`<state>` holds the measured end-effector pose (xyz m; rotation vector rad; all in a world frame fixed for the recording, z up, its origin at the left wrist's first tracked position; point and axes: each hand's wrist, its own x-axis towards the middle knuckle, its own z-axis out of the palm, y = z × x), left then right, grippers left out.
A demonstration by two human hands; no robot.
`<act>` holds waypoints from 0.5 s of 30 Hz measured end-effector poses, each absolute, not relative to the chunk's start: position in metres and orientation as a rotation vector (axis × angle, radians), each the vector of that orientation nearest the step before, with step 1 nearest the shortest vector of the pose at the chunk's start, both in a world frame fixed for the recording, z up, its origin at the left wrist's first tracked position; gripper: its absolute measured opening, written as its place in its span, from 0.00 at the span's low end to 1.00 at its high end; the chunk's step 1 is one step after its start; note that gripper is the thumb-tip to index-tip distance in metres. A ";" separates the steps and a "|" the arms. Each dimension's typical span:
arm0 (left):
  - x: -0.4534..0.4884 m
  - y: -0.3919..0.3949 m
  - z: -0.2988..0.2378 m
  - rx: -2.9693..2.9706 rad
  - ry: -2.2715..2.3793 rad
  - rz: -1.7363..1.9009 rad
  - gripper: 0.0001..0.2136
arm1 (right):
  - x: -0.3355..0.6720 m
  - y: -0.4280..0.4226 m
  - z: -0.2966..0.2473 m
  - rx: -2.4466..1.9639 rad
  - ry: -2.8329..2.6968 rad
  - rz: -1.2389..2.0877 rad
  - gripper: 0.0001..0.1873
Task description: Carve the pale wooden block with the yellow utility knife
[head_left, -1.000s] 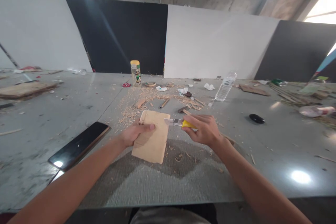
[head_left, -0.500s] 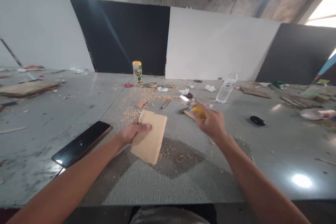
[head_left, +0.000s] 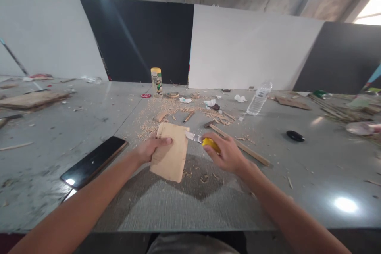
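Note:
A flat, light wooden board (head_left: 170, 158) is tilted above the table, gripped at its left edge by my left hand (head_left: 152, 147), thumb on the face and fingers hidden behind. My right hand (head_left: 225, 151) is wrapped round the yellow handle of a utility knife (head_left: 210, 145). Its blade points left and meets the board's upper right edge; whether it cuts in cannot be made out. Beyond the right hand lies a hammer (head_left: 244, 146) with a wooden handle. Wood shavings (head_left: 204, 177) are scattered below the board.
A smartphone (head_left: 94, 162) lies on the grey table left of my arm. Farther back stand a yellow-lidded jar (head_left: 156, 82) and a leaning plastic bottle (head_left: 259, 99). A pencil-like stick (head_left: 188, 116), a black oval object (head_left: 295, 136) and wood scraps (head_left: 32, 99) lie about.
My right hand has come down and left with the utility knife, bringing the blade to the board's edge. More of the hammer now shows. The left hand holds the board almost as before.

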<state>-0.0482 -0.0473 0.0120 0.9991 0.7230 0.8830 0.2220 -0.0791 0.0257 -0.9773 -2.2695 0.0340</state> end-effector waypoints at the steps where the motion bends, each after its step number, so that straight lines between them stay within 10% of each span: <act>1: -0.048 -0.047 0.011 0.990 0.712 0.865 0.20 | 0.222 -0.080 0.025 -0.959 -2.274 0.049 0.15; 15: -0.026 -0.049 0.013 0.956 0.729 1.036 0.20 | 0.219 -0.076 0.021 -0.837 -2.298 0.053 0.15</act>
